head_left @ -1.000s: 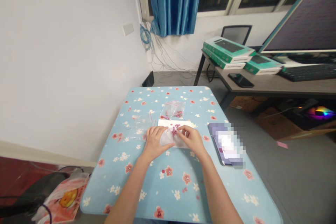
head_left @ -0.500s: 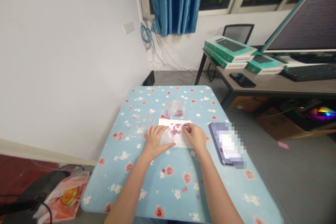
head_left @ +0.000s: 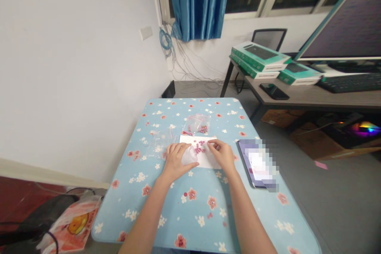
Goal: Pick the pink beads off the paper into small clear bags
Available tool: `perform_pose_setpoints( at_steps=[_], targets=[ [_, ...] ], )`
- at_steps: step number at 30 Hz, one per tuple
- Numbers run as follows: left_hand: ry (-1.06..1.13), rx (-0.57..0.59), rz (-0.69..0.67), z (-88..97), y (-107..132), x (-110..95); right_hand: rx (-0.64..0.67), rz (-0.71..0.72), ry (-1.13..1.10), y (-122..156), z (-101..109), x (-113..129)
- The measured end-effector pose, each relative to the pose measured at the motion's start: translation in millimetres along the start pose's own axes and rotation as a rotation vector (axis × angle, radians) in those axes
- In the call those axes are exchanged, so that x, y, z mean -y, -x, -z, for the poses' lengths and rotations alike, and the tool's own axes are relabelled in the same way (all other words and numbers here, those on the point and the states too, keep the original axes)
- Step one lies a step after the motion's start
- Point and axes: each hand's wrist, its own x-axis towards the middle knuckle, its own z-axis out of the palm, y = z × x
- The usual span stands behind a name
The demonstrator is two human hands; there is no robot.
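Several small pink beads point(head_left: 200, 147) lie in a loose cluster on a white sheet of paper point(head_left: 208, 162). My left hand point(head_left: 175, 160) rests at the paper's left side, thumb and fingers curved around a small clear plastic bag point(head_left: 189, 155) whose edge reaches the beads. At the paper's right side is my right hand point(head_left: 222, 154), with thumb and forefinger pinched together just right of the beads. Whatever sits between those fingertips is too small to tell. Behind the paper lies a clear zip bag point(head_left: 198, 121) with more beads in it.
Another clear plastic bag point(head_left: 159, 139) lies left of the paper on the flowered blue table point(head_left: 166, 222). To the right is a tablet point(head_left: 247, 162) with a blurred screen. A desk point(head_left: 300, 97) with keyboard boxes point(head_left: 258, 57) and a phone point(head_left: 274, 91) stands further right.
The fingers of my right hand have shifted slightly at the right of the beads. My left hand and the bag look unchanged.
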Motion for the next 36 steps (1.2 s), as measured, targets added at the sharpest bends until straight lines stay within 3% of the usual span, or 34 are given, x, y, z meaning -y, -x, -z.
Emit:
perform_pose_setpoints(
  at_steps=[4, 7, 21, 26, 29, 32, 34, 36],
  targets=[
    [-0.002, 0.001, 0.002, 0.5, 0.1, -1.0, 0.098, 0.037, -0.382, 0.8, 0.8, 3.4],
    [-0.003, 0.003, 0.005, 1.4, -0.1, -1.9, 0.182, 0.06, -0.501, 6.0, 0.7, 10.7],
    [-0.016, 0.012, 0.003, 0.7, -0.7, -2.4, 0.427, 0.076, -0.491, 15.2, -12.7, 19.9],
    [0.046, -0.018, 0.05, 5.7, -1.6, 0.6, 0.329, 0.062, -0.55, 11.6, -7.4, 18.4],
    [0.327, -0.094, 0.187, 9.3, -2.6, 5.0, 0.27, 0.041, -0.599, 9.5, -2.6, 17.9],
    [0.849, -0.146, 0.4, 9.8, -4.6, 4.7, 0.256, 0.032, -0.631, 9.5, -1.6, 19.1],
    [1.167, -0.093, 0.541, 8.5, -6.3, -0.1, 0.269, 0.035, -0.647, 10.5, -3.8, 21.0],
    [1.358, 0.032, 0.626, 6.6, -7.4, -7.1, 0.293, 0.042, -0.64, 12.0, -7.3, 22.7]
  ],
)
